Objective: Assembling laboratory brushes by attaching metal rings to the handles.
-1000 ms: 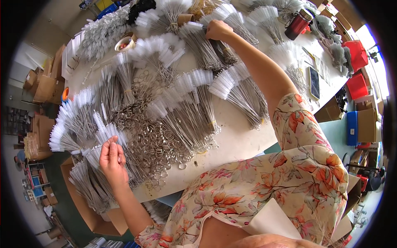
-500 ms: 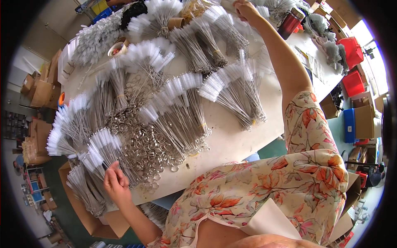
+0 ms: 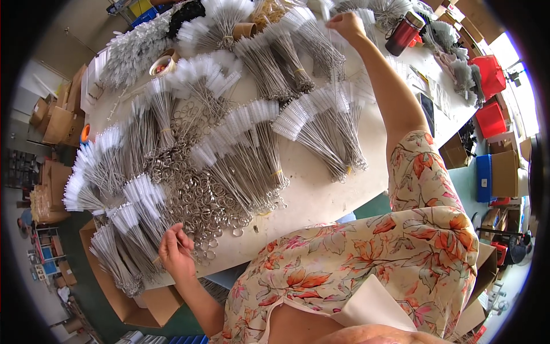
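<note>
My left hand (image 3: pixel 176 253) is at the near edge of the table, beside the rings and brush bundles. Its fingers are curled together; whatever they pinch is too small to make out. Far across the table my right hand (image 3: pixel 347 25) is raised with its fingertips pinched. A thin wire seems to run down from them to a blurred white bristle head, like a straw brush (image 3: pixel 336 77). Bundles of straw brushes (image 3: pixel 323 135) with white bristles and twisted wire stems lie in rows. A heap of metal split rings (image 3: pixel 197 198) lies among them.
A red flask (image 3: pixel 404 33) stands at the far right, near a dark phone (image 3: pixel 427 112). At the far left are a tape roll (image 3: pixel 162 66) and a pile of white brushes (image 3: pixel 137 54). An open cardboard box (image 3: pixel 154 309) sits below the table's near left edge.
My left hand has moved slightly right and uncurled a little along the ring heap. My right hand has come slightly nearer, and the bristle head below it has blurred.
</note>
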`<action>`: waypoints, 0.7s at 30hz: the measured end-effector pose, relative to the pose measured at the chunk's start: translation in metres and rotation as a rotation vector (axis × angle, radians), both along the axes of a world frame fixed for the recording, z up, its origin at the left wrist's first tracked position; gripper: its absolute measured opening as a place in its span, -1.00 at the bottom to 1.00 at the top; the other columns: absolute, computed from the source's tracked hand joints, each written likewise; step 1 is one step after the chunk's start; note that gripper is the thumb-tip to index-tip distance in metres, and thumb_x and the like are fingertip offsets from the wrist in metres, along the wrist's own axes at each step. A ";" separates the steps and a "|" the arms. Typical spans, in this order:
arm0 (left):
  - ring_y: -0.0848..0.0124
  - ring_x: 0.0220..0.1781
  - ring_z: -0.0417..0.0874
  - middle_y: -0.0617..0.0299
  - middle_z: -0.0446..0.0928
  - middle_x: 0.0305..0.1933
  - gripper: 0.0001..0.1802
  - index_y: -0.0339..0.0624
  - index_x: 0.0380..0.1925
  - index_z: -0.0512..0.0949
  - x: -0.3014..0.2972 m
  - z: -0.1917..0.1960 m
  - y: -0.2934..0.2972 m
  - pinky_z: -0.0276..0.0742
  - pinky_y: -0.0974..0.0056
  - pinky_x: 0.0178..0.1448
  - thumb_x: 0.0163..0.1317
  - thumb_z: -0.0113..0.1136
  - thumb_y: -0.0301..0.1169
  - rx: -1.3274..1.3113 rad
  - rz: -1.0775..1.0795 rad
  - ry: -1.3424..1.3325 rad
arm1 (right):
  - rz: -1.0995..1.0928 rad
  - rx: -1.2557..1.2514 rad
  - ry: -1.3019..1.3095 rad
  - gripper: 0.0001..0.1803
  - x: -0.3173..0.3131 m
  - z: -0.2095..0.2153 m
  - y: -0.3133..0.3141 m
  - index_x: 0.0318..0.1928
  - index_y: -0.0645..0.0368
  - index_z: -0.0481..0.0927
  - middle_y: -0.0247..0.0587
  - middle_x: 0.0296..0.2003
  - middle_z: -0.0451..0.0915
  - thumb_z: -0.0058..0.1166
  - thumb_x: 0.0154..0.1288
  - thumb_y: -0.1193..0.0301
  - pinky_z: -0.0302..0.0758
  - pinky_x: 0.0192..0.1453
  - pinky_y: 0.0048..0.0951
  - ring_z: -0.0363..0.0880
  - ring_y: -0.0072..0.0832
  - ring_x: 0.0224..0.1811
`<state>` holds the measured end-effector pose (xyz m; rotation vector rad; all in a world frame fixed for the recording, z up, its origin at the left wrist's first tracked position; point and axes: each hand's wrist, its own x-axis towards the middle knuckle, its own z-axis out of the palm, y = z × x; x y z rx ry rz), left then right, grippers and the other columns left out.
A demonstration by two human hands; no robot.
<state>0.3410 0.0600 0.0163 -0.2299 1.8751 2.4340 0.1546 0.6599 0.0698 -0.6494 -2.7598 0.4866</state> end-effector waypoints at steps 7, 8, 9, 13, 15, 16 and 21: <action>0.75 -0.70 0.09 0.43 0.28 -0.61 -0.74 -0.32 -0.22 0.53 -0.019 0.041 0.048 -0.09 0.57 -0.66 0.32 -0.08 -0.38 -0.221 -0.130 0.152 | 0.341 -0.254 0.608 -0.74 0.049 0.081 -0.140 -0.43 0.22 0.46 -0.29 -0.64 0.37 -0.18 0.34 0.36 0.43 -0.33 -0.52 0.42 -0.55 -0.48; 0.75 -0.70 0.13 0.42 0.29 -0.63 -0.74 -0.31 -0.17 0.52 -0.020 0.051 0.060 -0.06 0.58 -0.67 0.33 -0.10 -0.39 -0.293 -0.182 0.255 | 0.502 -0.613 0.659 -0.70 0.057 0.078 -0.168 -0.45 0.22 0.45 -0.35 -0.64 0.35 -0.19 0.37 0.32 0.44 -0.31 -0.53 0.42 -0.57 -0.48; 0.74 -0.71 0.17 0.39 0.32 -0.62 -0.76 -0.31 -0.14 0.50 -0.023 0.056 0.074 0.02 0.57 -0.67 0.31 -0.07 -0.42 -0.291 -0.191 0.342 | 0.651 -0.982 0.682 -0.66 0.064 0.071 -0.197 -0.47 0.22 0.44 -0.41 -0.64 0.34 -0.20 0.39 0.28 0.45 -0.29 -0.55 0.42 -0.58 -0.47; 0.64 -0.66 0.37 0.27 0.43 -0.57 -0.76 -0.31 -0.11 0.46 -0.036 0.067 0.123 0.24 0.53 -0.63 0.19 0.02 -0.61 -0.201 -0.254 0.540 | 0.964 -1.482 0.393 -0.84 0.119 0.035 -0.297 -0.19 0.19 0.44 -0.23 -0.21 0.47 -0.16 0.36 0.40 0.45 0.03 -0.30 0.46 -0.44 -0.10; 0.59 -0.65 0.42 0.19 0.48 -0.47 -0.75 -0.31 -0.12 0.44 -0.038 0.052 0.133 0.30 0.49 -0.61 0.17 0.02 -0.64 -0.274 -0.227 0.696 | 0.804 -1.330 0.148 -0.80 0.159 0.035 -0.341 -0.14 0.21 0.42 -0.24 -0.17 0.46 -0.09 0.33 0.36 0.38 0.06 -0.43 0.40 -0.53 -0.04; 0.56 -0.66 0.44 0.17 0.50 -0.41 -0.75 -0.30 -0.13 0.43 -0.035 0.048 0.136 0.33 0.47 -0.60 0.16 0.02 -0.66 -0.316 -0.150 0.722 | 0.690 -1.210 -0.008 -0.77 0.170 0.038 -0.348 -0.11 0.22 0.42 -0.25 -0.14 0.45 -0.06 0.32 0.34 0.36 0.08 -0.46 0.38 -0.55 -0.01; 0.36 -0.38 0.57 0.12 0.46 -0.40 -0.93 -0.30 -0.35 0.51 -0.013 0.041 0.100 0.50 0.37 -0.28 0.15 0.09 -0.58 -0.331 0.017 0.881 | 0.717 -1.230 0.295 -0.62 0.183 -0.021 -0.332 -0.08 0.23 0.54 -0.30 -0.17 0.50 -0.05 0.31 0.18 0.32 0.11 -0.44 0.43 -0.49 -0.04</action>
